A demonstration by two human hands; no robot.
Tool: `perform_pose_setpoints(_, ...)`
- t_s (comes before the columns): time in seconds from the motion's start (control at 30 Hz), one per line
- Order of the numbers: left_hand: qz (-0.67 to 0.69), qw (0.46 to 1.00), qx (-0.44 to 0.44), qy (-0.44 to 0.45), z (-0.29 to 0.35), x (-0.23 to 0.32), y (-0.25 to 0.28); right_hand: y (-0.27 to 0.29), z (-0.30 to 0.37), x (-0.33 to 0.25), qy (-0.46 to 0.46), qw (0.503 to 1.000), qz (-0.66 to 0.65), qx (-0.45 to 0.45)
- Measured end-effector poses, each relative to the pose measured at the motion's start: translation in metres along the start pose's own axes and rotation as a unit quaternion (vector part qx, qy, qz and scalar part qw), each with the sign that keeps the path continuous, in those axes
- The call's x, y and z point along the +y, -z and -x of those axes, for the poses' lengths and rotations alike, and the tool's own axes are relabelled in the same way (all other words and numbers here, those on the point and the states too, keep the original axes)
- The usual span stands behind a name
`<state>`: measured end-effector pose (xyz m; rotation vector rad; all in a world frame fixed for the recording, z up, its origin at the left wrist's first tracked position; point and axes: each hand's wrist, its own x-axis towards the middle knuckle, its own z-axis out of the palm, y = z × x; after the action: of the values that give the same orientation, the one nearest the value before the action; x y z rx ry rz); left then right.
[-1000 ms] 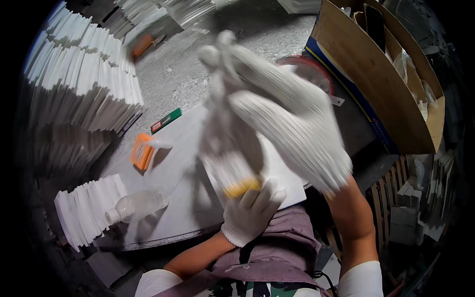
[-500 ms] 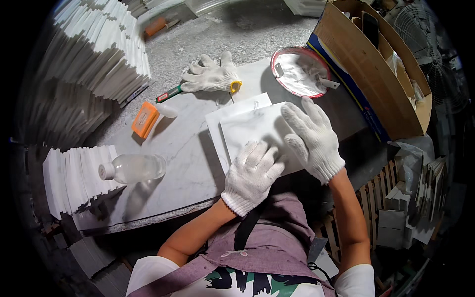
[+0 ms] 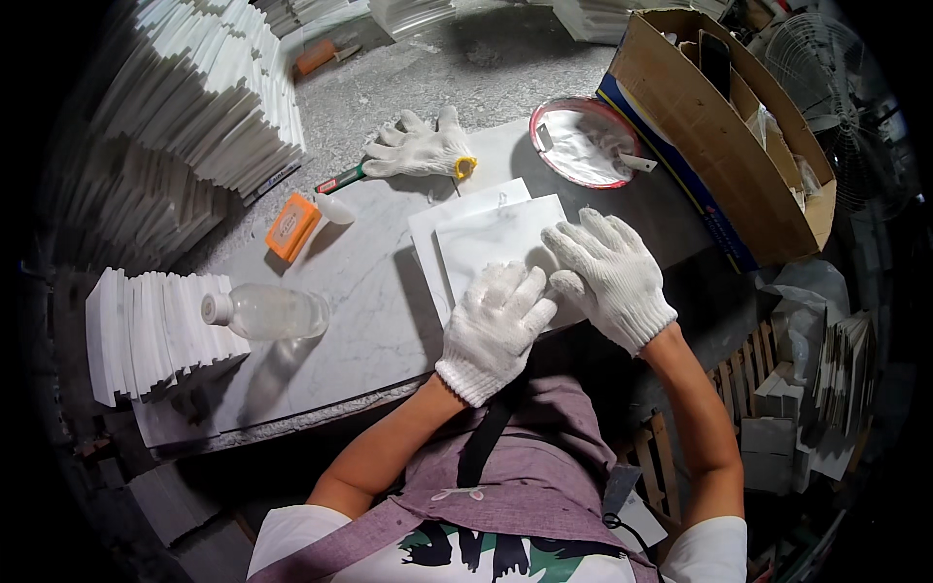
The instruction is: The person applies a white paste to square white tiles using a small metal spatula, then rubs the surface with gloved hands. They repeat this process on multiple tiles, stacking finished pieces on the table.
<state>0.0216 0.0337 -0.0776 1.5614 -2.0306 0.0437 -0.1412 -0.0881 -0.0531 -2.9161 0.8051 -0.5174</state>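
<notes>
Two white marble-look tiles lie stacked slightly askew on the table in front of me. The top tile (image 3: 501,233) covers most of the lower tile (image 3: 428,238), whose left and far edges show. My left hand (image 3: 494,330), in a white knit glove, rests with fingers stretched over the near part of the top tile. My right hand (image 3: 614,277), gloved likewise, lies across its right edge, fingers extended and a little apart. The thumb side comes close to the left fingertips. The tile's near right corner is hidden under both hands.
A red-rimmed tub of white paste (image 3: 588,141) with scrapers stands beyond the tiles, beside a cardboard box (image 3: 709,146). A spare glove (image 3: 418,146), orange box (image 3: 292,228) and clear bottle (image 3: 267,311) lie leftward. Stacked tiles (image 3: 165,325) stand along the left.
My right hand has turned, its fingers swinging left and nearer over the top tile, closer to my left hand. The left hand stays about where it was; the whole view has shifted slightly.
</notes>
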Motion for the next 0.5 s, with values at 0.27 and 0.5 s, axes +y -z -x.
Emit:
perform_pose_setpoints(0.27, 0.009, 1.0, 0.014, -0.007, -0.001, -0.002, -0.004, -0.01, -0.018, 0.007, -0.003, 1.0, 0.016, 0.018)
perform_pose_setpoints(0.5, 0.015, 1.0, 0.02, -0.014, 0.0, -0.005, -0.003, 0.002, -0.002, -0.005, -0.031, 0.998, -0.018, -0.045)
